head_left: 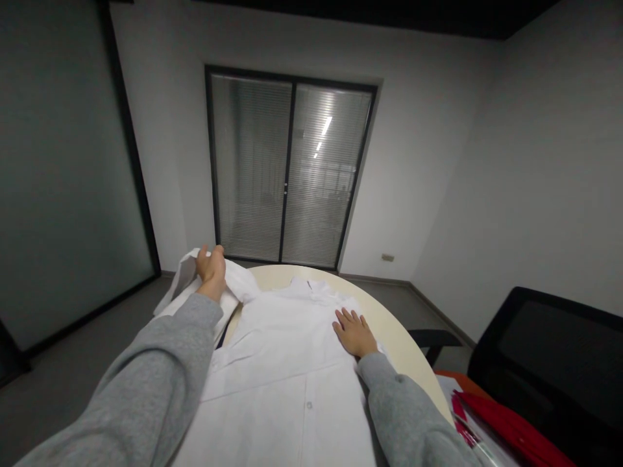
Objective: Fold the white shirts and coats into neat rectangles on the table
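Note:
A white button-up shirt (282,344) lies spread over a round pale table (389,337), its collar toward the far edge. My left hand (212,266) is closed on the shirt's left sleeve, which is lifted and drapes around the hand off to the left. Some of those fingers are hidden behind the hand and cloth. On the other side, my right hand (355,332) rests flat on the shirt near its right shoulder, fingers spread. One button shows low on the front. The near end of the shirt runs out of view.
A black mesh office chair (549,363) stands at the right, with red fabric (516,425) and other items on it. Beyond the table is a glass partition with blinds (287,168). A frosted panel (63,162) rises at the left.

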`<state>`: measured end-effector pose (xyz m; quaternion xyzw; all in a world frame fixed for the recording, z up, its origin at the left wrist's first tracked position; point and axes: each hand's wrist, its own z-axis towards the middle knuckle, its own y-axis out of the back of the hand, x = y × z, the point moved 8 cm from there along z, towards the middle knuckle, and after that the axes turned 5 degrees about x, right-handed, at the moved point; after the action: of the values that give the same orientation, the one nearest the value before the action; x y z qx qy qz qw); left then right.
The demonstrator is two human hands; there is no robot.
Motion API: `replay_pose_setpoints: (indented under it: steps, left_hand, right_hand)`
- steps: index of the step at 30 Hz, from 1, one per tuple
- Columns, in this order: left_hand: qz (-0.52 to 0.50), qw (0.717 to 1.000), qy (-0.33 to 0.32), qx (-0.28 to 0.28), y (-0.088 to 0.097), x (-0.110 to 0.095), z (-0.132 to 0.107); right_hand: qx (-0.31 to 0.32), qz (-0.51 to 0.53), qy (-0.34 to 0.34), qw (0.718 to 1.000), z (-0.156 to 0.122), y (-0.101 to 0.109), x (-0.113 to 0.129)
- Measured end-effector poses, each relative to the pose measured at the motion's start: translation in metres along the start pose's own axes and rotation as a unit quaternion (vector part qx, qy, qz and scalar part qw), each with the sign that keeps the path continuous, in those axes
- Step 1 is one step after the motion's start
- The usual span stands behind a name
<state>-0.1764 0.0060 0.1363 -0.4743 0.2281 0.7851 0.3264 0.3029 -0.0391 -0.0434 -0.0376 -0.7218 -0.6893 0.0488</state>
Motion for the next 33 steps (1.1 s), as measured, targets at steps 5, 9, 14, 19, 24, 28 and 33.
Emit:
replay_pose_setpoints:
  steps: [5, 9, 14, 19, 24, 28, 33]
  left_hand:
    - [0.038, 0.989, -0.141, -0.024, -0.005, -0.062, -0.017]
    - [0.095, 0.929, -0.309, 0.180, -0.053, -0.119, -0.089]
    - [0.152, 0.697, -0.355, 0.604, -0.097, -0.110, -0.246]
    - [0.121, 0.600, -0.282, 0.738, -0.086, -0.078, -0.310]
    - [0.298, 0.755, -0.226, 0.539, -0.102, -0.049, -0.230]
    - [0.435, 0.795, -0.071, 0.417, -0.103, 0.002, -0.169]
    - [0.437, 0.793, 0.018, 0.424, -0.112, 0.051, -0.155]
  right_hand:
    - [-0.016, 0.038, 0.003, 0.999, 0.001, 0.000, -0.002]
    - [-0.054, 0.093, 0.011, 0.994, 0.001, 0.004, -0.002]
    - [-0.142, 0.201, 0.007, 0.969, 0.000, 0.023, -0.018]
    - [-0.232, 0.314, -0.019, 0.920, -0.005, 0.045, -0.051]
    - [-0.253, 0.343, 0.000, 0.905, -0.011, 0.054, -0.055]
    - [-0.231, 0.287, 0.001, 0.929, -0.014, 0.051, -0.044]
    - [-0.218, 0.201, -0.024, 0.955, -0.020, 0.050, -0.036]
